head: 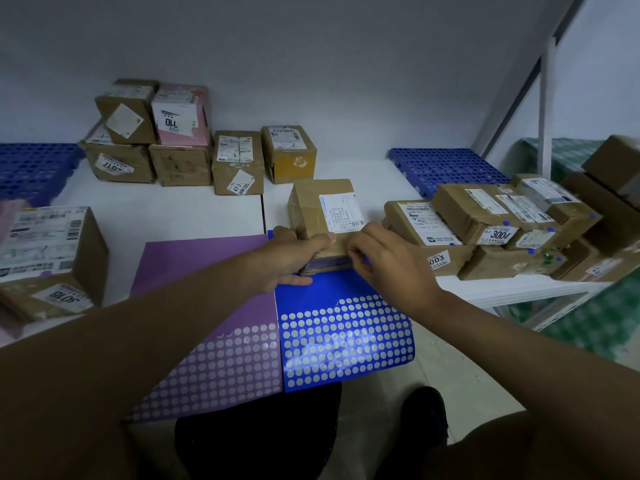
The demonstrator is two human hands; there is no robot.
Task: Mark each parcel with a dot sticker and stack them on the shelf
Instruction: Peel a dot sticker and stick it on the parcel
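A brown cardboard parcel (320,206) with a white label lies on the white shelf surface (194,216), its near end over the blue sticker sheet (346,341). My left hand (294,256) grips the parcel's near left corner, thumb on top. At the near right edge of the box, the fingertips of my right hand (384,261) are pinched together. A blue dot (367,260) shows just under those fingers. A purple sticker sheet (214,327) lies to the left of the blue one.
Stacked parcels (152,133) stand at the back left, two more (239,161) beside them. A large box (52,258) sits at the near left. A pile of parcels with blue dots (502,226) fills the right. Blue perforated mats (446,168) lie at both sides.
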